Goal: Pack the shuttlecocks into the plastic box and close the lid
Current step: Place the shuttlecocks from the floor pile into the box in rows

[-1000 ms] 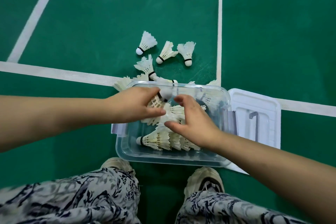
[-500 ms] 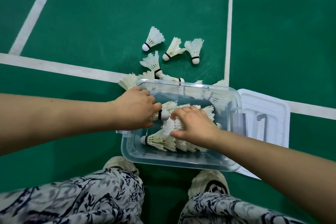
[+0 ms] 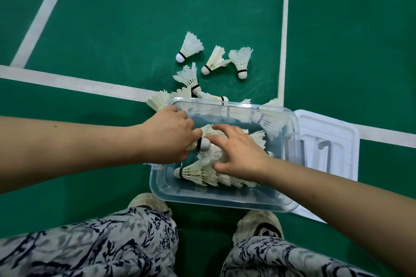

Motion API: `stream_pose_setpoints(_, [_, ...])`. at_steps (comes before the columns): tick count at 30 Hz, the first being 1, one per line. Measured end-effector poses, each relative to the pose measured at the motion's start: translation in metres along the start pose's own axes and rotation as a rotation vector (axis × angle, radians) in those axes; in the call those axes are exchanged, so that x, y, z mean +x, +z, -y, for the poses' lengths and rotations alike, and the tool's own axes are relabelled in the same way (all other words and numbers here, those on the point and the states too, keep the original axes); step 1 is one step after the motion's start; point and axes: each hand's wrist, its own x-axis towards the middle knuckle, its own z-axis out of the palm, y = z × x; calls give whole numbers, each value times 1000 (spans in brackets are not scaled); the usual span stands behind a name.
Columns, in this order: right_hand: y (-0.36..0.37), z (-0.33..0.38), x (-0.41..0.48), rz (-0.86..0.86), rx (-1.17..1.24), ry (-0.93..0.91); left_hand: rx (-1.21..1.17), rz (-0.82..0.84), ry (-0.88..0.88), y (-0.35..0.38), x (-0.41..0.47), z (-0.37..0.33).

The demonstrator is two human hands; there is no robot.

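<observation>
Left hand: curling round a shuttlecock, laying it cork-right inside the plastic box.
Right hand: lying flat, fingers spread, pressing the packed shuttlecocks down.
Risk: feathers may be crushing under that press; the new one could be sitting proud, fouling the lid beside the box.
Change: right fingers are spreading wider than half a second ago.

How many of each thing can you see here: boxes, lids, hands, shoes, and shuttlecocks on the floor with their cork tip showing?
Plastic box: 1
Lid: 1
Hands: 2, left hand and right hand
Shoes: 2
Floor shuttlecocks with cork showing: 5
Total: 11
Those in the box overlap too much to count.
</observation>
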Motion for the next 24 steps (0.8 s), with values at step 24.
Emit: stream_pose_setpoints(24, [-14,-6,2,-95,82,-60,-62,24,-24,0,-2,1])
